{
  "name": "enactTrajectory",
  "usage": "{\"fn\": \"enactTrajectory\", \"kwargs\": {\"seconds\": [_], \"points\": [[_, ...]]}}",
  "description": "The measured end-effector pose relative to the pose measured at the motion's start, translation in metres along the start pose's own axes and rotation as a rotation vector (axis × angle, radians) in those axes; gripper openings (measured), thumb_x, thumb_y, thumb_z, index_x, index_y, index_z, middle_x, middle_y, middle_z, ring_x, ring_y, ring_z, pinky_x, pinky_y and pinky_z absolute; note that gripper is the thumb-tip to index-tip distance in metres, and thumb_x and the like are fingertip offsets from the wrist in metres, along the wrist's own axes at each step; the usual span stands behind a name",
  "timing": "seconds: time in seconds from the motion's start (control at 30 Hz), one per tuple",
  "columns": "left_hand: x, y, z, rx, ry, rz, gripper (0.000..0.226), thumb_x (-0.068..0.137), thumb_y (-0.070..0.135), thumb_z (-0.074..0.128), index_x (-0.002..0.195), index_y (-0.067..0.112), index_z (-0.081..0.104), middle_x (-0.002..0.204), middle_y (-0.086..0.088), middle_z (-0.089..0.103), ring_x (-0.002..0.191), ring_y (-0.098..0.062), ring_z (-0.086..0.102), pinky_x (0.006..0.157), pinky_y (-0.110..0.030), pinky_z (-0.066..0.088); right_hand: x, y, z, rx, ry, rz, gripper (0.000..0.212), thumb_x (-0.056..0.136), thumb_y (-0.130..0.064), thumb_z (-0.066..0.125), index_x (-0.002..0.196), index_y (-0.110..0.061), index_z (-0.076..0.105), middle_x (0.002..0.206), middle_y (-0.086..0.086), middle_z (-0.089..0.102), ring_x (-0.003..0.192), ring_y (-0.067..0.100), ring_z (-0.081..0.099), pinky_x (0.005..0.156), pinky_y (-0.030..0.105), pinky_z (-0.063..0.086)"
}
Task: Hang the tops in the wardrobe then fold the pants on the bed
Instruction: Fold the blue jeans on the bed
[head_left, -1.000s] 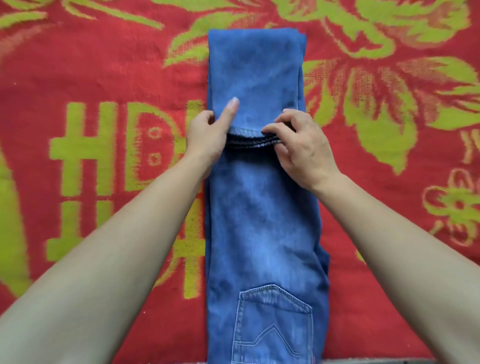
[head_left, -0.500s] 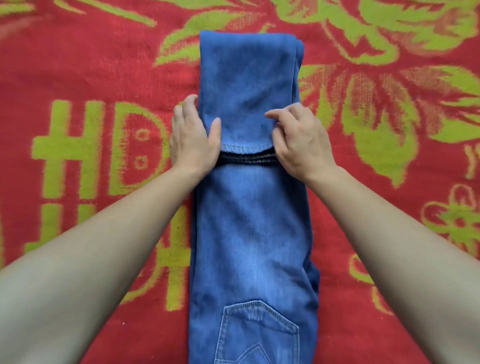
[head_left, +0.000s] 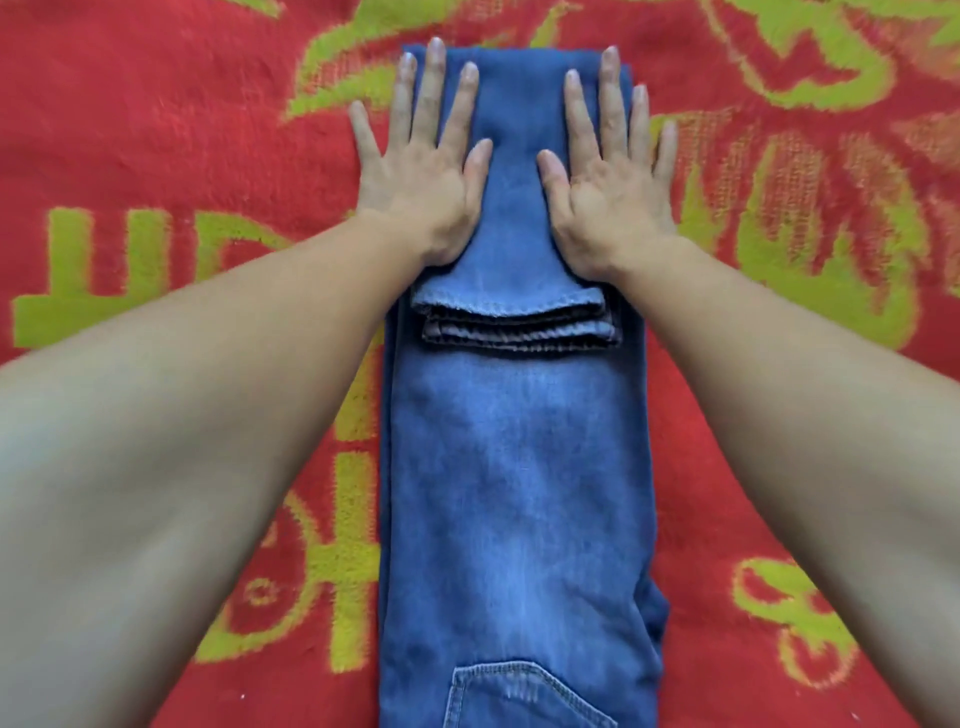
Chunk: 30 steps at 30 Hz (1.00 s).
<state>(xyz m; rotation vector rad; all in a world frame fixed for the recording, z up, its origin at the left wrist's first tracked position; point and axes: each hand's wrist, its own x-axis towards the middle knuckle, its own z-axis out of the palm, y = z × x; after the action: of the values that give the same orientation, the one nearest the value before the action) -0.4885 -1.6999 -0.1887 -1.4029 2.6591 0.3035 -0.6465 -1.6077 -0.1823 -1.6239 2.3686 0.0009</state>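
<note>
Red blanket (head_left: 156, 130) with a yellow-green pattern fills the whole view. This is presumably the bed, though no edge or frame shows. Wardrobe and tops are not in view.

Jeans (head_left: 519, 467) lie on the blanket, legs stacked into one long strip running away from the person, with the pocket (head_left: 519, 691) at the near end. The far part is folded back toward the person, and this flap (head_left: 514, 208) rests on top of the strip. The hems (head_left: 514, 322) sit near mid-strip, slightly staggered, one edge just past the other.

Left hand (head_left: 421, 176): flat, palm down, fingers straight and spread, on the flap's left edge. The outer fingers overhang onto the blanket.
Right hand (head_left: 608, 182): the same posture on the right edge, little finger off the denim.
Neither hand grips anything. Bare denim shows between the thumbs.

Judgement: the first fold is being pressed flat, and at least one more fold is needed to finish this pair.

Risks from here:
1. Denim looks stiff, so the flap may spring up once the pressure lifts.
2. The staggered hems would probably carry into the next fold and leave a lumpy, uneven bundle.
3. Both hands bear on the edges, so an outward push could slide the layers apart or skew the flap.
4. Near the pocket the strip's right side bulges past the top layer. Left uncorrected, this could make the final bundle crooked.
5. The blanket looks plush and may ruck beneath if the jeans are dragged.
</note>
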Motion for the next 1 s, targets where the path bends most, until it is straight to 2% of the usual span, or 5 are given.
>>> {"fn": "enactTrajectory", "kwargs": {"seconds": [0.47, 0.63, 0.8, 0.9, 1.0], "points": [[0.003, -0.003, -0.02, -0.085, -0.142, 0.021, 0.063, 0.103, 0.051, 0.014, 0.155, 0.027, -0.012, 0.161, -0.003, -0.025, 0.149, -0.023, -0.022, 0.116, -0.062, -0.006, 0.006, 0.002, -0.019, 0.093, -0.173, 0.006, 0.068, 0.103, -0.056, 0.019, 0.157, -0.03, -0.013, 0.163, 0.0, -0.028, 0.152, 0.03, -0.016, 0.121, 0.055, -0.007], [-0.045, -0.002, -0.026, -0.434, 0.203, -0.299, 0.07, 0.092, 0.05, 0.049, 0.15, 0.016, 0.029, 0.152, -0.01, 0.031, 0.138, -0.029, 0.031, 0.11, -0.045, 0.028, -0.018, 0.001, -0.036, 0.395, 0.037, 0.239, 0.094, 0.087, -0.057, 0.061, 0.158, -0.015, 0.014, 0.16, 0.014, 0.019, 0.147, 0.031, 0.023, 0.118, 0.041, 0.021], [-0.067, 0.002, -0.03, -0.808, 0.005, -0.548, 0.069, 0.068, 0.047, 0.067, 0.124, 0.014, 0.046, 0.123, -0.001, 0.053, 0.116, -0.022, 0.053, 0.1, -0.041, 0.043, -0.033, 0.011, -0.049, 0.582, -0.16, 0.508, 0.074, 0.06, -0.068, 0.078, 0.114, -0.018, 0.069, 0.111, 0.0, 0.071, 0.102, 0.019, 0.066, 0.083, 0.032, 0.051], [-0.059, 0.003, -0.039, -1.148, -0.049, -0.689, 0.041, 0.072, 0.015, 0.075, 0.105, 0.013, 0.052, 0.103, 0.001, 0.062, 0.09, -0.013, 0.063, 0.07, -0.023, 0.054, -0.035, 0.011, -0.05, 0.952, -0.222, 0.579, 0.056, 0.063, -0.038, 0.092, 0.11, -0.013, 0.072, 0.101, 0.0, 0.075, 0.083, 0.013, 0.073, 0.072, 0.028, 0.059], [-0.052, -0.002, -0.05, -1.351, -0.142, -0.727, 0.04, 0.068, -0.008, 0.071, 0.107, -0.003, 0.066, 0.099, -0.013, 0.073, 0.084, -0.026, 0.073, 0.068, -0.04, 0.062, -0.038, 0.004, -0.056, 1.136, -0.262, 0.623, 0.046, 0.071, -0.017, 0.088, 0.112, -0.008, 0.068, 0.094, 0.005, 0.076, 0.068, 0.015, 0.075, 0.051, 0.027, 0.057]]}}
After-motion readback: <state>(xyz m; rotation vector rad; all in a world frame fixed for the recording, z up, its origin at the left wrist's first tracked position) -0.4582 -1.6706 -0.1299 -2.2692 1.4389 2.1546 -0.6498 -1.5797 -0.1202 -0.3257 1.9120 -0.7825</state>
